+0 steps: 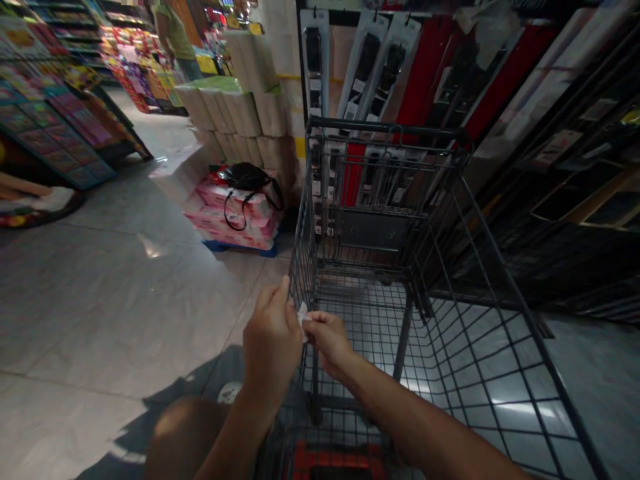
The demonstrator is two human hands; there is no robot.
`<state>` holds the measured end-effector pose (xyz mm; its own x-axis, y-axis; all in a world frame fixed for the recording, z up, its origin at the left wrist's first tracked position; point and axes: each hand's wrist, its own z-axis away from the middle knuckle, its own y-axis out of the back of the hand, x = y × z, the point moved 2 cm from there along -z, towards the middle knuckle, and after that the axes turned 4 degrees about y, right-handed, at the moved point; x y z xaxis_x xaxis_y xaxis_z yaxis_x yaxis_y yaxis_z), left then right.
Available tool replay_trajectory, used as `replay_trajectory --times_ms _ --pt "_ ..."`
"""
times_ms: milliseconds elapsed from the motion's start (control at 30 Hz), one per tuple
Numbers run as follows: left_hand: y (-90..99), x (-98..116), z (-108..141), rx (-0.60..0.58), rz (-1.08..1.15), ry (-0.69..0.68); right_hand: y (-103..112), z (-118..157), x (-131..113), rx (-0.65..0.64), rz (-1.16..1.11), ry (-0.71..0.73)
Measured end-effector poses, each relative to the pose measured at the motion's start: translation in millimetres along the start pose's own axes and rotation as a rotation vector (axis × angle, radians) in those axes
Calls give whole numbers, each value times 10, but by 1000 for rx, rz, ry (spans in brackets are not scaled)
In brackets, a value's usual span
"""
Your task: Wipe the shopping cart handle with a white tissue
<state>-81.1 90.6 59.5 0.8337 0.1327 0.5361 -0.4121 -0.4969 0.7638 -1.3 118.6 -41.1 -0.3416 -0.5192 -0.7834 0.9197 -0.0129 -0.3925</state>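
A dark wire shopping cart stands before me, its basket open on top. My left hand is closed at the cart's left side, with its fingers curled against the wire edge. From inside the basket my right hand pinches a small crumpled white tissue between thumb and fingers. The tissue sits against the wire side, between my two hands. What lies under the left fingers is partly hidden. Below my forearms something red shows at the bottom of the view.
Pink packs with a black bag on top are stacked on a blue pallet, left of the cart. Behind them rise paper-roll packs. Packaged goods hang beyond the cart. A person stands in the left background.
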Motion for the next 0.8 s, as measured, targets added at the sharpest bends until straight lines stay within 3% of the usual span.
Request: replay_trajectory --times_ms 100,233,467,667,800 --pt "4 24 6 -16 16 40 -35 61 -106 -25 40 117" --pt "7 45 8 -47 36 81 59 76 97 68 247 190" --pt "22 88 1 -138 41 162 267 -42 536 88 417 95" --pt "48 107 10 -185 37 198 319 -61 639 62 355 -32" --pt "36 103 17 -166 43 199 291 -9 578 27 278 -44"
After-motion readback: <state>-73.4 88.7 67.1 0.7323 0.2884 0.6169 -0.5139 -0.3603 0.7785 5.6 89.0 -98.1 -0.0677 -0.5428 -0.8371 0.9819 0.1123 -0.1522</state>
